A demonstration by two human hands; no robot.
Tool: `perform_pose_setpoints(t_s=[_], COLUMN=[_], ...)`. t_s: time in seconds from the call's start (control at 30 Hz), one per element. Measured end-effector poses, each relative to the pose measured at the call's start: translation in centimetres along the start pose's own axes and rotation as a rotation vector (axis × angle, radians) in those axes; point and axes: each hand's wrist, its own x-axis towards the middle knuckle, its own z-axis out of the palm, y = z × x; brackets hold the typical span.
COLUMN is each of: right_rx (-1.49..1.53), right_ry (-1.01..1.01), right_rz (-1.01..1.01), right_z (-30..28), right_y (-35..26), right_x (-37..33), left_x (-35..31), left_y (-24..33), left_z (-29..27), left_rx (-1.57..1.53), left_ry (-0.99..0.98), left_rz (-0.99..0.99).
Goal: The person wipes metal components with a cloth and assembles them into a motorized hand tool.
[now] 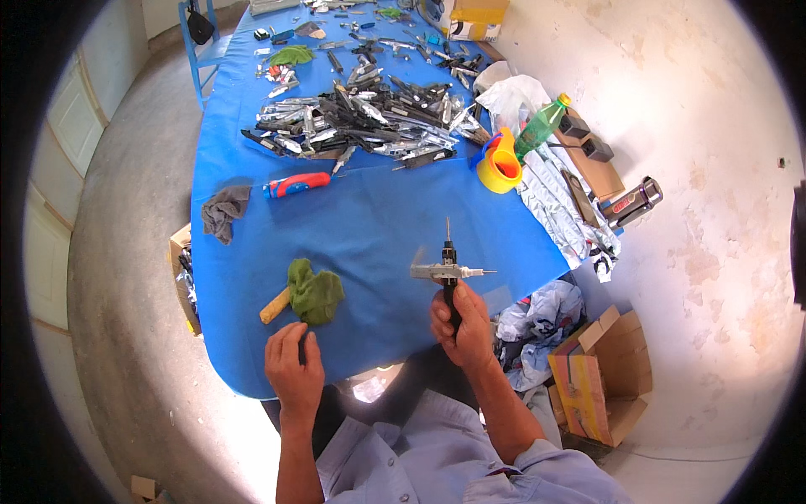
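Observation:
My right hand (pixel 462 326) is closed around the black, grip-like part of a slim tool (pixel 449 250) with a thin metal tip pointing away from me. A grey-and-white crosspiece (pixel 445 271) with a thin pin at its right end lies across it, just above my thumb. Whether the two are joined I cannot tell. At the table's near edge my left hand (pixel 294 365) has curled fingers; something small and dark shows between thumb and forefinger. Just beyond it lie a crumpled green cloth (pixel 315 292) and a yellowish wooden handle (pixel 274 307), whose other end the cloth covers.
A large heap of black and silver metal parts (pixel 361 118) covers the blue table (pixel 369 202) farther back. Left are a red-and-blue screwdriver (pixel 298 185) and a grey rag (pixel 225 212). Right stand a yellow cup (pixel 501 170), green bottle (pixel 544 124) and dark flask (pixel 635 203). Cardboard box (pixel 600 378) below.

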Motion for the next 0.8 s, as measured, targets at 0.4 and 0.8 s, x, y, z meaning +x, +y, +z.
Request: perform_pose_setpoints(t_s=[0.4, 0.8], right_rx=[-0.081, 0.181], right_ry=[0.152, -0.005], right_rz=[-0.042, 0.104], right_z=[0.4, -0.3], right_y=[-0.4, 0.5], right_x=[2.0, 2.6], left_x=[-0.1, -0.1], left_y=[-0.4, -0.1], left_z=[0.3, 0.2], left_rx=[-0.003, 0.005], left_ry=[0.030, 0.022], left_rz=[0.009, -0.004])
